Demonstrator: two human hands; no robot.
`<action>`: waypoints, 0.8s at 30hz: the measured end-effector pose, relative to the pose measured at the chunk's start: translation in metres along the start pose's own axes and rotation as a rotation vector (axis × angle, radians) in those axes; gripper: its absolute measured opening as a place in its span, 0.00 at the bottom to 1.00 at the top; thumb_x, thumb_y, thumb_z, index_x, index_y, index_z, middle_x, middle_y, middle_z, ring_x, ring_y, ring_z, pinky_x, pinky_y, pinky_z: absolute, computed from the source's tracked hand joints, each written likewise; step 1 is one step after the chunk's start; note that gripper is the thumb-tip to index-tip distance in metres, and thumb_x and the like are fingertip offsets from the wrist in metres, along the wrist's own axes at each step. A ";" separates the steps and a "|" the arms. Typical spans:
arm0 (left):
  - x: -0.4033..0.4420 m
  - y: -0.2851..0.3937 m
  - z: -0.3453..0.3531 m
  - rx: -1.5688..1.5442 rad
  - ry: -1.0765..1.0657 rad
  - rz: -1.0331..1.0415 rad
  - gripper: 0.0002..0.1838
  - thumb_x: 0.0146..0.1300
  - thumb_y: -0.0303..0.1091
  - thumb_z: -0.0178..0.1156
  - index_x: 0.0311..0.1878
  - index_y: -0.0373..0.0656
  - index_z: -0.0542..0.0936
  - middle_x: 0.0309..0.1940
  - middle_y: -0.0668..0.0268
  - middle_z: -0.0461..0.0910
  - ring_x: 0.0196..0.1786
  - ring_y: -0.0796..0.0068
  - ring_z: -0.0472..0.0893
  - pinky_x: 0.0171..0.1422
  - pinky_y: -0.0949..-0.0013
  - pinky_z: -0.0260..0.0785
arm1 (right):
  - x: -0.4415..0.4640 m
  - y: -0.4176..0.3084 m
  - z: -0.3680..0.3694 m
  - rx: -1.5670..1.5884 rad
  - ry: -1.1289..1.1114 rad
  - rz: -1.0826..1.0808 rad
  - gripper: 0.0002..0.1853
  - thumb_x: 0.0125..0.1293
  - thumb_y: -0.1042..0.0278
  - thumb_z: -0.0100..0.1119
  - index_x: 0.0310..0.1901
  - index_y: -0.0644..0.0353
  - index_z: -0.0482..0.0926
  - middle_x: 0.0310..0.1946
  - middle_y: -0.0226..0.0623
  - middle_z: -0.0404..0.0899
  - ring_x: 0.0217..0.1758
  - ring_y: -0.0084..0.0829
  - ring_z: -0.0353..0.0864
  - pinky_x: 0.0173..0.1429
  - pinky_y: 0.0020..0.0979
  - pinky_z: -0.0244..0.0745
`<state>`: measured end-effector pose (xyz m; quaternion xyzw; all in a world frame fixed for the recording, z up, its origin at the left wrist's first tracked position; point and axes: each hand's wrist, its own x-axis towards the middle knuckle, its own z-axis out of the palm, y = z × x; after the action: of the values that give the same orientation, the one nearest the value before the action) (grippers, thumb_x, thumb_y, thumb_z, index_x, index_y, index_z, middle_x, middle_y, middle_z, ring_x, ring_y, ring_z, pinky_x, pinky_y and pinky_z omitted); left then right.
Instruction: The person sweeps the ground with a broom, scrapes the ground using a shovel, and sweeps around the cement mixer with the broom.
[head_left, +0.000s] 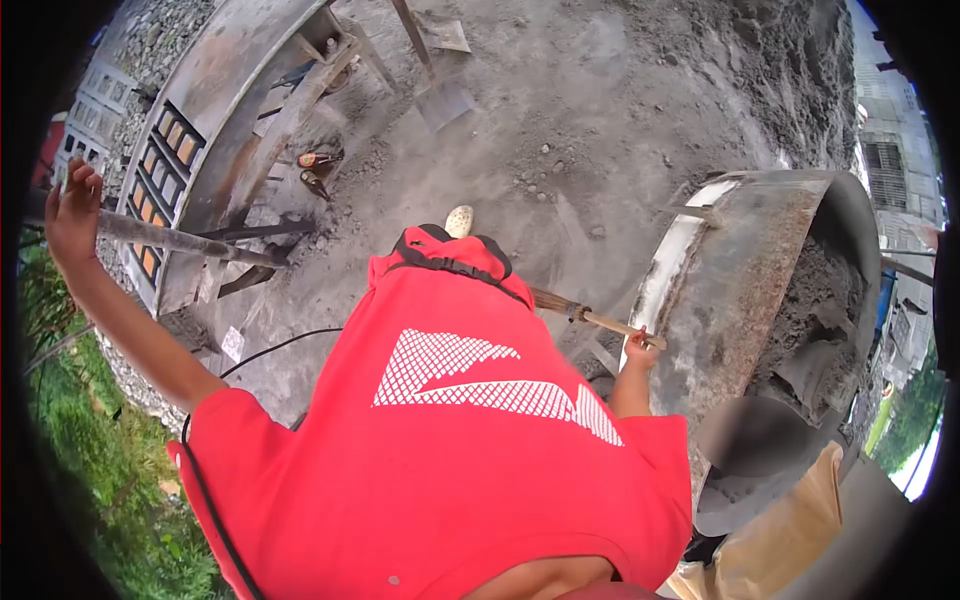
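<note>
My right hand is closed around the end of a wooden handle, beside a large metal drum. The handle's other end disappears behind my red shirt. Inside the drum lies grey, cement-like material. Out at the far left, my left hand is raised against a thick grey pole that passes behind it. Its fingers are loosely bent and point up above the pole, not visibly wrapped round it.
A shovel blade rests on the dusty ground, close to two brown bottles. On the left stands a curved metal structure with a black frame. A black cable crosses near my left arm. Yellowish sacking lies below the drum.
</note>
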<state>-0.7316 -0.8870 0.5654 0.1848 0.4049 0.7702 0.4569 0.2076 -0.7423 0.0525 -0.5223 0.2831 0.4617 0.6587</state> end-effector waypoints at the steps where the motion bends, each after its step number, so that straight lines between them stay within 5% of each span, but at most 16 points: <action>1: 0.007 0.007 -0.010 -0.012 -0.179 -0.037 0.17 0.57 0.25 0.44 0.49 0.26 0.60 0.45 0.53 0.63 0.45 0.63 0.63 0.53 0.61 0.56 | 0.014 -0.004 -0.005 0.010 -0.011 0.045 0.27 0.64 0.41 0.29 0.54 0.55 0.58 0.42 0.50 0.76 0.41 0.43 0.78 0.30 0.35 0.75; 2: 0.015 0.010 -0.021 -0.034 -0.355 -0.089 0.18 0.59 0.27 0.43 0.51 0.27 0.61 0.48 0.52 0.64 0.45 0.62 0.63 0.53 0.61 0.56 | 0.020 -0.012 -0.018 0.021 -0.010 0.077 0.27 0.64 0.41 0.28 0.54 0.55 0.58 0.41 0.51 0.76 0.41 0.43 0.78 0.29 0.35 0.75; 6: -0.003 0.016 -0.020 0.117 -0.013 0.018 0.17 0.60 0.27 0.44 0.52 0.30 0.62 0.45 0.57 0.65 0.43 0.66 0.65 0.49 0.64 0.58 | 0.019 -0.007 -0.012 -0.093 0.043 -0.039 0.29 0.64 0.40 0.26 0.55 0.56 0.57 0.39 0.51 0.77 0.36 0.43 0.79 0.29 0.35 0.75; 12: -0.036 0.033 -0.027 0.625 0.224 0.104 0.17 0.63 0.28 0.45 0.54 0.34 0.64 0.40 0.63 0.68 0.39 0.72 0.67 0.45 0.70 0.60 | 0.012 0.019 -0.051 -0.130 0.262 -0.053 0.30 0.62 0.39 0.27 0.56 0.53 0.60 0.33 0.42 0.78 0.30 0.37 0.79 0.28 0.33 0.76; 13: -0.036 0.033 -0.024 0.735 0.250 0.098 0.17 0.63 0.28 0.45 0.54 0.35 0.65 0.39 0.64 0.69 0.38 0.74 0.68 0.44 0.70 0.60 | 0.001 0.018 -0.064 -0.309 0.060 0.182 0.27 0.62 0.43 0.29 0.50 0.55 0.67 0.31 0.40 0.78 0.29 0.34 0.78 0.26 0.30 0.75; 14: -0.032 0.029 -0.015 0.864 0.274 0.080 0.16 0.64 0.29 0.45 0.54 0.35 0.65 0.38 0.65 0.69 0.38 0.75 0.68 0.43 0.71 0.60 | 0.007 0.024 -0.084 -0.470 0.100 0.213 0.24 0.63 0.47 0.31 0.46 0.57 0.68 0.32 0.39 0.78 0.29 0.33 0.78 0.25 0.30 0.75; 17: 0.001 -0.010 0.019 1.077 0.257 0.004 0.16 0.65 0.29 0.46 0.55 0.37 0.66 0.36 0.68 0.70 0.36 0.78 0.69 0.41 0.74 0.61 | -0.042 0.066 -0.075 -0.811 0.188 0.280 0.17 0.63 0.57 0.38 0.40 0.61 0.70 0.35 0.38 0.78 0.28 0.33 0.78 0.25 0.28 0.75; 21: 0.109 -0.102 0.048 0.823 0.038 -0.196 0.18 0.62 0.35 0.52 0.54 0.39 0.67 0.37 0.68 0.69 0.35 0.81 0.68 0.42 0.76 0.59 | -0.064 0.138 -0.065 -0.834 0.135 0.498 0.18 0.58 0.58 0.50 0.48 0.55 0.69 0.41 0.35 0.76 0.34 0.31 0.78 0.30 0.27 0.75; 22: 0.141 -0.139 0.081 0.940 0.284 -0.093 0.19 0.62 0.37 0.52 0.54 0.38 0.69 0.43 0.69 0.72 0.40 0.82 0.71 0.46 0.75 0.61 | -0.081 0.154 -0.055 -0.858 0.093 0.437 0.18 0.59 0.57 0.50 0.49 0.55 0.68 0.43 0.35 0.75 0.36 0.30 0.77 0.30 0.27 0.75; 24: 0.214 -0.172 0.095 1.320 -0.098 -0.159 0.21 0.61 0.40 0.52 0.56 0.42 0.69 0.52 0.70 0.70 0.46 0.80 0.73 0.52 0.73 0.61 | -0.110 0.181 -0.019 -0.852 0.023 0.337 0.20 0.59 0.56 0.50 0.52 0.55 0.67 0.47 0.35 0.73 0.38 0.30 0.76 0.32 0.27 0.74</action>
<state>-0.6843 -0.6170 0.4679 0.4302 0.7824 0.3154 0.3213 0.0008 -0.7898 0.0641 -0.6983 0.1564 0.6320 0.2975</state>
